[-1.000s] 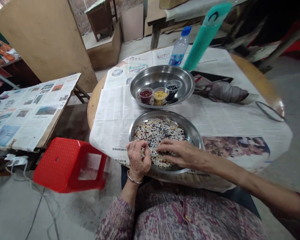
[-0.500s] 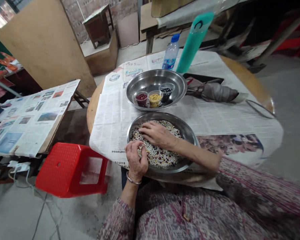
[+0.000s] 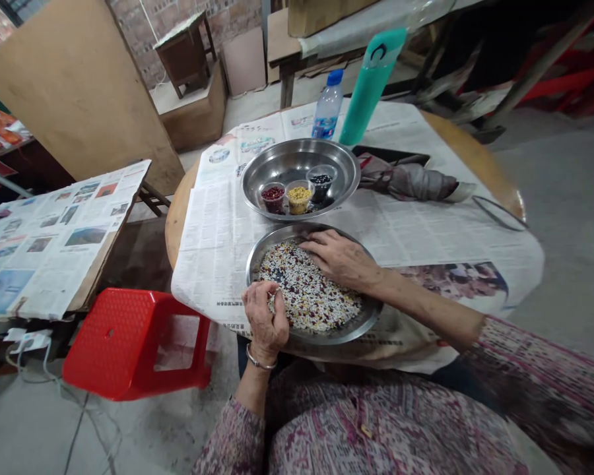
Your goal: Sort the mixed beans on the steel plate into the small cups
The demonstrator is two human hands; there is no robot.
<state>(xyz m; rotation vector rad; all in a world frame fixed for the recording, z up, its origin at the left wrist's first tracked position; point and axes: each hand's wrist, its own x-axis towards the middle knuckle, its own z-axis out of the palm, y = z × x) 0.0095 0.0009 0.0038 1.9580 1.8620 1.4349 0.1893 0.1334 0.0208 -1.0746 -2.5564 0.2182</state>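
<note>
A steel pan (image 3: 361, 316) of mixed white, red, yellow and black beans (image 3: 307, 297) sits at the near edge of the round table. My left hand (image 3: 263, 316) rests at the pan's near-left rim, fingers curled into a loose fist; what it holds is hidden. My right hand (image 3: 340, 258) lies flat on the beans at the far right of the pan, fingers stretched toward the far rim. Behind it a second steel pan (image 3: 297, 153) holds three small cups: red beans (image 3: 272, 195), yellow beans (image 3: 299, 195) and black beans (image 3: 321, 181).
Newspaper (image 3: 426, 224) covers the table. A water bottle (image 3: 327, 112), a teal flask (image 3: 369, 82) and a folded umbrella (image 3: 410, 181) lie at the back. A red plastic stool (image 3: 129, 343) stands at the left, beside a newspaper-covered side table (image 3: 49, 237).
My right hand has slid from the pan's near side across the beans to the far right of the pan. My left hand stays curled at the near-left rim. The view has shifted slightly.
</note>
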